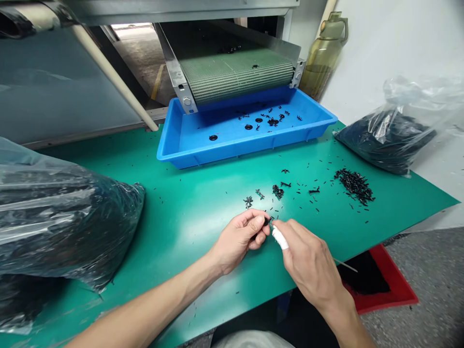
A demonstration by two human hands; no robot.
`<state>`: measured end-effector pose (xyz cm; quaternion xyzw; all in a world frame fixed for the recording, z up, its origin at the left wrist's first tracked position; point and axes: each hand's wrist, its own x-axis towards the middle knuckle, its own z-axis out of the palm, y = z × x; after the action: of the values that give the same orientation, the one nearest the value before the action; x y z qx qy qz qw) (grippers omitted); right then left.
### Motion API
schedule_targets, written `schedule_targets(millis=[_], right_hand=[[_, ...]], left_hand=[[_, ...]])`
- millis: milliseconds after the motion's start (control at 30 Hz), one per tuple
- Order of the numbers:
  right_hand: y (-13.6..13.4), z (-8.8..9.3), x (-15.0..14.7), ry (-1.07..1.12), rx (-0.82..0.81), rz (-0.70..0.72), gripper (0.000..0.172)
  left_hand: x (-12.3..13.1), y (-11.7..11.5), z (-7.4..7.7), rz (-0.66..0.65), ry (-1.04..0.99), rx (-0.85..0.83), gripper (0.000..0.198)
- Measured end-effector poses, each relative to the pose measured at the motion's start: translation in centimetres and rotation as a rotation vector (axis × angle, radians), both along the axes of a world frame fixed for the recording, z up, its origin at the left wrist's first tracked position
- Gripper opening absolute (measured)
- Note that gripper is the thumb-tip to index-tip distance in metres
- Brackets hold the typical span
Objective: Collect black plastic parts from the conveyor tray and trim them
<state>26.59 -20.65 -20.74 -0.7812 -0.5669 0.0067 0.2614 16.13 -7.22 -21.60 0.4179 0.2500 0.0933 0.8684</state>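
One blue tray (250,146) stands on the table (203,208), one red tray (401,286) below. Left fingers (256,222) pinch a black part (266,221); right fingers (280,238) curl closed around one thin metal tool (347,265).

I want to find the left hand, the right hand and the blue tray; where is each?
Left hand (237,241): head view, near the thumb's base.
Right hand (308,256): head view, on its back.
Blue tray (253,145): head view, front wall.
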Motion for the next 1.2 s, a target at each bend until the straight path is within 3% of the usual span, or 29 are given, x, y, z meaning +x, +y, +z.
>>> schedule_targets(millis=[467, 567, 733, 833, 967, 1100, 1200], right_hand=[[0.7, 0.3, -0.8, -0.152, -0.041, -0.024, 0.026], [1.1, 0.3, -1.5, -0.036, -0.072, -0.047, 0.025], [1.7, 0.1, -2.1, 0.352, -0.065, -0.161, 0.023], [1.8, -0.1, -0.7, 0.413, -0.055, -0.227, 0.026], [2.7, -0.3, 2.9, 0.200, 0.004, -0.314, 0.033], [5.0, -0.4, 6.2, 0.089, -0.072, -0.245, 0.042], [6.1, -0.4, 7.3, 0.105, -0.119, -0.214, 0.034]], left_hand=[[-0.1, -0.1, -0.1, -0.044, 0.044, 0.139, 0.029], [-0.1, -0.2, -0.1, -0.027, 0.052, 0.165, 0.033], [-0.1, -0.6, -0.4, 0.051, 0.043, 0.171, 0.031], [0.0, -0.7, -0.2, 0.100, 0.044, 0.130, 0.025], [0.1, -0.6, 0.5, 0.167, 0.035, 0.010, 0.017], [-0.1, -0.1, 0.7, 0.158, 0.010, -0.073, 0.008], [-0.2, 0.2, 0.6, 0.130, -0.024, -0.097, 0.007]])
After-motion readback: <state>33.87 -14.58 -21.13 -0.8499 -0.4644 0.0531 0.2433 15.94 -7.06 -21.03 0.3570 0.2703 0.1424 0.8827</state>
